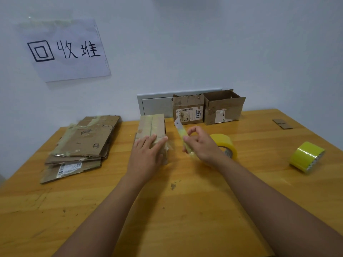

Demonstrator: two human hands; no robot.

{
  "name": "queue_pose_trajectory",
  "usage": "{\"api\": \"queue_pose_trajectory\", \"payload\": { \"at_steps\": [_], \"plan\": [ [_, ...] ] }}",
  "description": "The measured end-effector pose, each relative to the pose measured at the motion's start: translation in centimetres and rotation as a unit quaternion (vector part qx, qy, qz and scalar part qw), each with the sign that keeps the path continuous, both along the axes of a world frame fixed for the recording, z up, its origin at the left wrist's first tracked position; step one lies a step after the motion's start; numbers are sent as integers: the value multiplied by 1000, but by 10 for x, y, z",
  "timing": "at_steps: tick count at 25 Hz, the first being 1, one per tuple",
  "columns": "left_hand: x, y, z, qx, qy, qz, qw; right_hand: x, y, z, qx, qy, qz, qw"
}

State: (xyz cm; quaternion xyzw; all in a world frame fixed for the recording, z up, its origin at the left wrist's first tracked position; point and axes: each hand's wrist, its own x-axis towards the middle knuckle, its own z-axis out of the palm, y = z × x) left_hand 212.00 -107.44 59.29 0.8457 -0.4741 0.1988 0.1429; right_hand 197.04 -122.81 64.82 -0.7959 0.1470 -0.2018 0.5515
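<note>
Cardboard, flattened and stacked (81, 145), is noted at the left of the wooden table (185, 201). Just right of it, mid-table, stands the taped box (151, 125), its tape seam running along the top away from the person. The left hand (146, 156) is laid flat on the box's near end, fingers straight, pressing, with nothing gripped. They lie across the seam's near end. Right of the box, the utility knife (181, 131) is held clear of it, blade tip raised. The right hand (200, 145) is curled round the yellow handle, fingertips pinching it.

Recommended: the pressing fingers be shifted off the seam line to the box's side before any cut. The blade should be entered shallow — tape depth only — and drawn in one steady pass, away from the holding hand.

One tape roll (227, 143) lies just behind the right hand and could snag the wrist. A second (306, 156) lies well apart at far right.
</note>
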Motion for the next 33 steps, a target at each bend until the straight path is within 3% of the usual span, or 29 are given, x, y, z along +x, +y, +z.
{"api": "queue_pose_trajectory", "payload": {
  "at_steps": [3,5,10,19,26,33],
  "plan": [
    [0,-1,1,-6,-2,7,1000,34,5,5,140,-37,-64,987],
    [-1,-2,1,-12,-5,14,1000,44,4,-2,155,-8,-86,984],
    [5,0,-3,-25,-16,6,1000,31,-13,-10,51,33,-85,995],
    [4,5,-2,-4,-15,-7,1000,9,-21,-5,-95,117,70,986],
    [4,0,0,-42,-6,1,999,9,-23,-12,-112,93,89,985],
    [4,-1,2,-9,-24,6,1000,7,-25,-13,-102,89,88,987]
  ]
}}
